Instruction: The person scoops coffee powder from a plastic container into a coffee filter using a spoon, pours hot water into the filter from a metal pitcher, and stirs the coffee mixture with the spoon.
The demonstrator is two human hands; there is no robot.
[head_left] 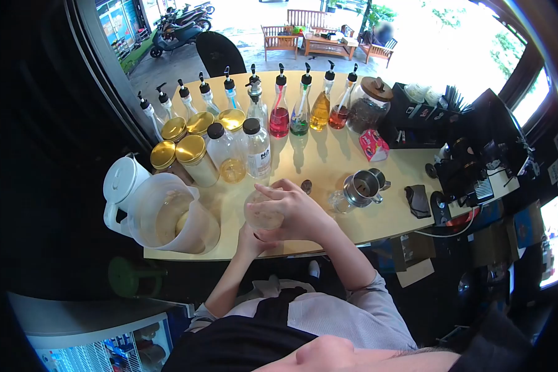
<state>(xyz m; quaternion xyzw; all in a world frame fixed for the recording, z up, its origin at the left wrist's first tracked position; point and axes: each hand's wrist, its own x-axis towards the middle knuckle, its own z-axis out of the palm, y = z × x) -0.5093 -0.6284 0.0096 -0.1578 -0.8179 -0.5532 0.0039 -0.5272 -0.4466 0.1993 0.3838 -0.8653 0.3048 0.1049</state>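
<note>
- Both left hand [250, 243] and right hand [304, 214] are clamped on a translucent cup [260, 214] above the near part of the table [378, 223]
- To their left, a wide plastic pitcher [201, 226]
- To their right, a metal cup [355, 190]
- Beyond, two black-capped bottles [258, 155]
- Farther back, a row of pump bottles [279, 122] beside a wooden-lidded jar [368, 113]
- Outside, a wooden bench [307, 18]

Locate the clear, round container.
Head view, slightly left of centre: the container is held by the left hand and right hand over the pale table, this side of the labelled, clear, black-capped bottle.
</note>
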